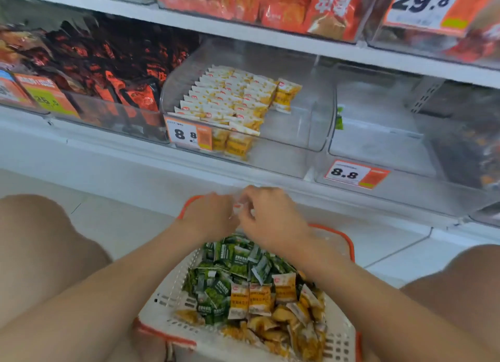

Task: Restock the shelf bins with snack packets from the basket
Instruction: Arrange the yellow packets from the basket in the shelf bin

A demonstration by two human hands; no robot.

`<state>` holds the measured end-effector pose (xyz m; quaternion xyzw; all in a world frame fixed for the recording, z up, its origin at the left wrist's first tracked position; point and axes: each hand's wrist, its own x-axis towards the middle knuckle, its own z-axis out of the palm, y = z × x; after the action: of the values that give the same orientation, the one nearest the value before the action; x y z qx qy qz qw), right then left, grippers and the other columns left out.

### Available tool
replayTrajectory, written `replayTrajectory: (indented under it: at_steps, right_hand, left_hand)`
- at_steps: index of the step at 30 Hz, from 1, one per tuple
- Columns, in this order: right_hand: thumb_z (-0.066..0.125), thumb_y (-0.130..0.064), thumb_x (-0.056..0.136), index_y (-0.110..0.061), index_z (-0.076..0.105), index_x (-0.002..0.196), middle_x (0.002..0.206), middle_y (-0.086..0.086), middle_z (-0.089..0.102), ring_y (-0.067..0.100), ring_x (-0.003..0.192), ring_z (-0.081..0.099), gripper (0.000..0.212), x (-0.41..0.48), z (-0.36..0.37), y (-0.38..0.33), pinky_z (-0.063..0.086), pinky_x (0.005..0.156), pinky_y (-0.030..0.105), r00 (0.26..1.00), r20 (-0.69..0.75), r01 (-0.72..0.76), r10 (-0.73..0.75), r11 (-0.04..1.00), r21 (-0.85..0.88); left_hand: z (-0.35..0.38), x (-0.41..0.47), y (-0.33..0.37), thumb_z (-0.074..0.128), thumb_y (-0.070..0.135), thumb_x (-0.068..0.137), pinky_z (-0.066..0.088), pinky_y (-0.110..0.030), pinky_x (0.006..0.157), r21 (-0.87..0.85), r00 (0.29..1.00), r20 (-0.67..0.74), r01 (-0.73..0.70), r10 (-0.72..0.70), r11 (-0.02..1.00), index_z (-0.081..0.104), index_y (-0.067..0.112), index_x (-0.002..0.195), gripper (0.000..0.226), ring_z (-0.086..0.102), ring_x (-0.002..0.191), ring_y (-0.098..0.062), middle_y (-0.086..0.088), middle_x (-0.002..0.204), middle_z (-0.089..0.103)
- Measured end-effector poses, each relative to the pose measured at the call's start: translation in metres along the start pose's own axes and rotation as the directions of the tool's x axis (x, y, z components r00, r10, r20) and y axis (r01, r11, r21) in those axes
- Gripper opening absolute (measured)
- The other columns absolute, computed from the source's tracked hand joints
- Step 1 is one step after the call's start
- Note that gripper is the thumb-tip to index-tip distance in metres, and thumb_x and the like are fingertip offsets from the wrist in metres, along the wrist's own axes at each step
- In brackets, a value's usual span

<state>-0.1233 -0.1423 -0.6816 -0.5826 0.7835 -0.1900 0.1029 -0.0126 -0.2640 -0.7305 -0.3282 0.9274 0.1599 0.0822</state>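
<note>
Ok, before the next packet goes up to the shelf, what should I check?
1. Grip: ok; left hand and right hand pinch a small packet together.
2. Packet kind: cannot tell; blurred.
3. Room in the yellow-packet bin: ok; its right side is bare.
4. Room in the right bin: ok; only a lone green packet shows.
5. Stock in the basket: ok; green packets and yellow packets are inside.

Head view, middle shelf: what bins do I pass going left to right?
First a bin of black-and-orange packets → bin of yellow packets, half filled → clear bin with a green packet by its left wall.
</note>
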Motion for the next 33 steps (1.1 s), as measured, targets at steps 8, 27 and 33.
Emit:
replayTrajectory:
  at_steps: [8, 27, 33]
  right_hand:
    - [0.049, -0.014, 0.097, -0.013, 0.058, 0.101, 0.094, 0.006, 0.061, 0.024, 0.076, 0.061, 0.009, -0.046, 0.067, 0.023, 0.051, 0.056, 0.035, 0.718, 0.696, 0.253, 0.01, 0.928, -0.274]
    - [0.047, -0.01, 0.101, -0.015, 0.057, 0.112, 0.088, 0.001, 0.053, 0.021, 0.076, 0.059, 0.015, -0.031, 0.063, 0.031, 0.057, 0.065, 0.039, 0.694, 0.72, 0.27, 0.0, 0.927, -0.26]
    - [0.05, -0.005, 0.097, -0.019, 0.058, 0.124, 0.098, 0.001, 0.061, 0.019, 0.079, 0.06, 0.031, -0.022, 0.045, 0.038, 0.051, 0.062, 0.035, 0.752, 0.659, 0.216, 0.007, 0.942, -0.256]
  left_hand:
    - [0.113, -0.021, -0.028, 0.06, 0.023, 0.096, 0.061, -0.039, 0.072, 0.262, 0.681, 0.718, -0.077, -0.141, 0.962, 0.071, 0.006, 0.086, 0.023, 0.066, 0.067, -0.025, -0.01, 0.08, 0.073]
    - [0.182, -0.029, -0.058, 0.055, -0.005, 0.095, 0.051, -0.035, 0.085, 0.24, 0.681, 0.729, -0.156, -0.071, 0.958, 0.058, 0.006, 0.126, 0.033, 0.063, 0.107, -0.031, -0.012, 0.118, 0.062]
    - [0.109, -0.005, -0.041, 0.042, 0.007, 0.104, 0.048, -0.03, 0.062, -0.155, 0.776, 0.63, 0.117, 0.008, 0.981, 0.056, 0.008, 0.122, 0.023, 0.062, 0.082, -0.025, -0.008, 0.09, 0.064]
